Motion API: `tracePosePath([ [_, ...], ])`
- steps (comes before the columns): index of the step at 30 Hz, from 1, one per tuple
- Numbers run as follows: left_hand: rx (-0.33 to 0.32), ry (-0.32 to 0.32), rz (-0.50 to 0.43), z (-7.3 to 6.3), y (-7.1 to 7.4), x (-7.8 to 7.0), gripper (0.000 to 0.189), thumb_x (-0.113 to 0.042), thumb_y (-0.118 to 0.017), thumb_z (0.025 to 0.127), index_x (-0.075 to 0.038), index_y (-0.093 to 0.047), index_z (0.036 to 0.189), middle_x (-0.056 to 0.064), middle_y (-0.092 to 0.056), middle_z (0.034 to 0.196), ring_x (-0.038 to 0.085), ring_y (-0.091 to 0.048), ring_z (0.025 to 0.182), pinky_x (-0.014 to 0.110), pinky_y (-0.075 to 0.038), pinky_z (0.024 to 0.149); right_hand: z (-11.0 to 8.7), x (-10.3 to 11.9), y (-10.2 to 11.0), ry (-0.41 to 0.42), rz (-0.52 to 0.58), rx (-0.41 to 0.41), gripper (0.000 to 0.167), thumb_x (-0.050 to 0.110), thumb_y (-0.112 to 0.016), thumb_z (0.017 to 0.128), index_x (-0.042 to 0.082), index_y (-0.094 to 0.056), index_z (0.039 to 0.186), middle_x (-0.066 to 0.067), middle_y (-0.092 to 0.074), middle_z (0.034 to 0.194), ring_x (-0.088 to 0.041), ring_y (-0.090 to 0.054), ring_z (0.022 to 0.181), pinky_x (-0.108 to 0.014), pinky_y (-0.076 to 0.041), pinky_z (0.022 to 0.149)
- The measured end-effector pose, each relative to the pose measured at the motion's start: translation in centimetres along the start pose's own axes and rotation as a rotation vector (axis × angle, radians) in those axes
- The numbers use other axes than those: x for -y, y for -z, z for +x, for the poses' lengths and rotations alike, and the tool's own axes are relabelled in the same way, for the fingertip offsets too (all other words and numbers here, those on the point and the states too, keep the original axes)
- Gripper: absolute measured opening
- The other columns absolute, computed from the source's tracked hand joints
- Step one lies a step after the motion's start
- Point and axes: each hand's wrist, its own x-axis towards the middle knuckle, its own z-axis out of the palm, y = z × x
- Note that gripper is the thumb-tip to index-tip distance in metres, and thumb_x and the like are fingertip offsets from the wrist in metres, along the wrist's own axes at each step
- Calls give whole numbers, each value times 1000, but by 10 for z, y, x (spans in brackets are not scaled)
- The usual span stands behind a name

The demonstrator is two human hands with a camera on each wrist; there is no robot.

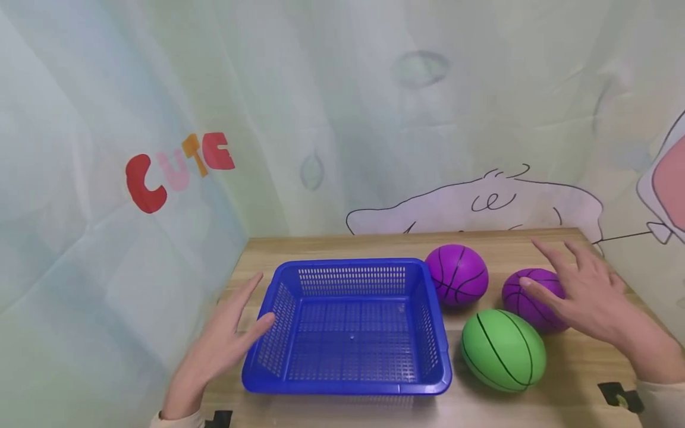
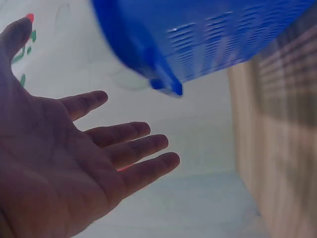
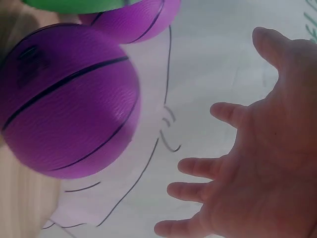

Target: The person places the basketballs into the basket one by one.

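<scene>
A blue plastic basket (image 1: 348, 389) with slotted walls stands on the wooden table, and nothing lies in it. My left hand (image 1: 222, 342) hovers at its left side with fingers spread, holding nothing; the left wrist view shows its bare palm (image 2: 54, 163) below the basket's rim. To the basket's right are a purple ball (image 1: 456, 275) by its back corner, a green ball (image 1: 503, 351) nearer me, and a second purple ball (image 1: 535, 300) farther right. Over that second purple ball my right hand (image 1: 594, 291) is spread, partly covering it in the head view. The right wrist view shows this palm (image 3: 262, 158) apart from the ball.
The wooden table (image 1: 332, 245) ends at a fabric backdrop (image 1: 321, 119) with printed drawings and letters behind and at both sides. Black patches (image 1: 621, 397) lie near the table's front right and front left.
</scene>
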Motion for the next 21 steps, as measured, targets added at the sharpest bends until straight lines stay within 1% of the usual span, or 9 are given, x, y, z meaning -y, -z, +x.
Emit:
tracePosePath([
  [2,-23,1,-54,-8,-7,8,80,-34,-66,112,-9,-28,177,24,-34,178,58,-38,158,80,-37,120,-2,-7,-3,15,8,-22,95,53,-69,108,20,-15,180,-49,-10,171,-82,-18,147,-102,-19,96],
  [4,-44,22,-133,-14,-16,15,76,-27,-65,113,-7,-29,177,26,-35,178,62,-41,155,78,-42,117,-3,-15,-6,37,19,-44,100,48,-75,106,16,-16,180,-51,-14,168,-81,-21,145,-101,-22,95],
  [5,-50,43,-169,-16,-22,18,74,-25,-63,113,-6,-29,176,27,-34,177,63,-42,153,78,-44,116,-3,-19,-9,55,30,-56,101,45,-78,104,14,-17,179,-53,-16,167,-81,-22,144,-101,-23,96],
  [7,-43,111,-230,-21,-33,22,74,-25,-62,114,-7,-28,177,28,-34,177,63,-46,150,76,-48,113,-5,-27,-12,69,48,-45,106,41,-82,102,11,-16,179,-55,-17,164,-82,-24,141,-100,-25,95],
  [9,-30,169,-267,-24,-43,26,75,-27,-64,114,-9,-28,177,28,-33,178,61,-44,153,76,-45,117,-6,-33,-15,68,72,-25,109,39,-85,100,9,-16,179,-57,-19,161,-83,-27,138,-99,-28,96],
  [12,13,251,-311,-27,-53,30,80,-35,-66,113,-18,-23,179,24,-27,181,56,-35,161,78,-34,123,-8,-38,-18,41,103,19,109,39,-85,100,7,-16,178,-57,-23,157,-84,-36,130,-99,-35,92],
  [14,34,268,-366,-27,-55,32,82,-36,-65,114,-22,-20,180,21,-20,184,54,-22,166,80,-22,127,-8,-43,-22,32,122,40,107,39,-85,100,4,-19,177,-57,-26,154,-83,-41,127,-97,-38,91],
  [18,64,291,-498,-24,-57,34,78,-34,-61,115,-30,-18,181,17,-13,186,53,-12,169,83,-13,127,-8,-51,-33,16,150,80,105,41,-84,101,-1,-21,175,-57,-32,151,-81,-46,125,-93,-45,90],
  [21,73,305,-564,-24,-58,35,76,-31,-60,116,-31,-20,180,17,-11,187,54,-10,169,83,-10,127,-7,-56,-41,15,168,72,112,40,-89,96,-4,-21,173,-57,-37,147,-79,-50,123,-90,-49,89],
])
